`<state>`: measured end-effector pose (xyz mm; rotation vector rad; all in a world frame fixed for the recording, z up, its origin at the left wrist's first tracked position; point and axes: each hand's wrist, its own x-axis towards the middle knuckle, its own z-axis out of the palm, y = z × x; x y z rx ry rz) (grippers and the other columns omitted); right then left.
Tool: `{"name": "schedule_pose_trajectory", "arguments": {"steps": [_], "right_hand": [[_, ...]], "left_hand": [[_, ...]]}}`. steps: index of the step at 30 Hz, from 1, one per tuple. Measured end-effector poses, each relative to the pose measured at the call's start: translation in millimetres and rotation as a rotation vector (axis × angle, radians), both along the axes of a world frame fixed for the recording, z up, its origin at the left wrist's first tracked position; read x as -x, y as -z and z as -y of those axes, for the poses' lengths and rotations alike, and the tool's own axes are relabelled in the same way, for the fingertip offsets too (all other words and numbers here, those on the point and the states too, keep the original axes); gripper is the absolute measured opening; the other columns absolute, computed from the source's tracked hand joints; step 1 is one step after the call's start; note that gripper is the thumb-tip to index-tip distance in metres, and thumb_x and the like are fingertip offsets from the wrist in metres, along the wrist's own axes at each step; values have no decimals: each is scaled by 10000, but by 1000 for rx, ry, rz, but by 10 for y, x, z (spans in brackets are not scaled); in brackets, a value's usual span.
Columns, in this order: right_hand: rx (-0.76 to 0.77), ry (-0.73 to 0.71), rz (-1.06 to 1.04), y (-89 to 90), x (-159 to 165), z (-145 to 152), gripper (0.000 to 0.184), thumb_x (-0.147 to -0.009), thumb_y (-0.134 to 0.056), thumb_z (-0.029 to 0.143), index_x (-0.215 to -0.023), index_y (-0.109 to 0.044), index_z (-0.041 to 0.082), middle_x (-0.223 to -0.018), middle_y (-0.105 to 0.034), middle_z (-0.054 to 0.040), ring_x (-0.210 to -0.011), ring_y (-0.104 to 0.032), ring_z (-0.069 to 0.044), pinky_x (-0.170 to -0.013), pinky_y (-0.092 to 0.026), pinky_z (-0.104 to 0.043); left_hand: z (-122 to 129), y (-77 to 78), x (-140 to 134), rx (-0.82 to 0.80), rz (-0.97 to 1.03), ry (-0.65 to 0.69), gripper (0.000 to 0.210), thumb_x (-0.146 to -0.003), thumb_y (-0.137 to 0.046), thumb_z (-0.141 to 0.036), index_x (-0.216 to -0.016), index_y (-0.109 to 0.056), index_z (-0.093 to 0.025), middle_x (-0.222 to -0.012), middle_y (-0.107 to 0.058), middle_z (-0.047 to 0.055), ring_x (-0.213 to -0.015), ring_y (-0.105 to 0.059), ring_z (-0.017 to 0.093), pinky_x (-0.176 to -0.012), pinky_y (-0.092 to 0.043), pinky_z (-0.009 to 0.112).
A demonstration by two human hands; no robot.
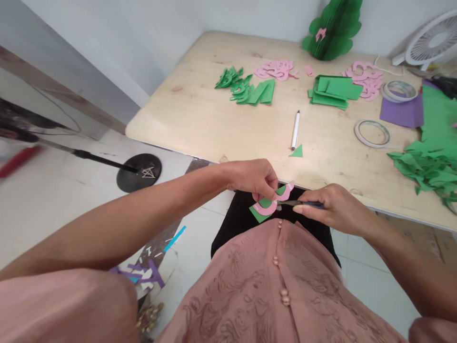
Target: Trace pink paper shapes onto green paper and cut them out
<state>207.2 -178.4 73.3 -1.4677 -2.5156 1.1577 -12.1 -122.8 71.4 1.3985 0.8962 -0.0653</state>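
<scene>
Between the thumb and fingers of my left hand [255, 180] is a pink curved paper cutout [268, 208] laid over green paper [260, 215]. My right hand [330, 207] grips a pair of scissors [310, 204], partly hidden by its fingers. The scissor blades point left and meet the paper at the notch between its two curves. Both hands are low over my lap, just in front of the table's near edge. On the table beyond them lie a white marker pen [295, 130] and a small green paper scrap [297, 152].
Green cutouts [246, 90], pink cutouts [276, 70], folded green paper [333, 90] and a tape roll [372, 134] lie on the table [200, 109]. A green paper tree [333, 31] and white fan [433, 40] stand behind. Green scraps [428, 164] pile at right; a black round base [139, 172] is on the floor.
</scene>
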Motion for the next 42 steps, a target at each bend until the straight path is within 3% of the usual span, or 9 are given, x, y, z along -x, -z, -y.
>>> {"name": "schedule_pose_trajectory", "arguments": {"steps": [12, 42], "right_hand": [[25, 27, 1, 37, -37, -12, 367, -864, -521, 482, -687, -657, 191, -514, -552, 36, -447, -431, -86, -441, -268, -228], [53, 14, -30, -38, 34, -11, 366, -868, -515, 467, -721, -701, 188, -507, -554, 33, -434, -410, -83, -438, -239, -242]], "left_hand": [[32, 106, 109, 60, 79, -54, 102, -645, -694, -186, -586, -632, -130, -539, -587, -10, -538, -514, 91, -544, -411, 217], [35, -1, 40, -43, 18, 24, 149, -644, -677, -213, -548, -586, -145, -507, -525, -37, -503, -474, 76, -507, -365, 205]]}}
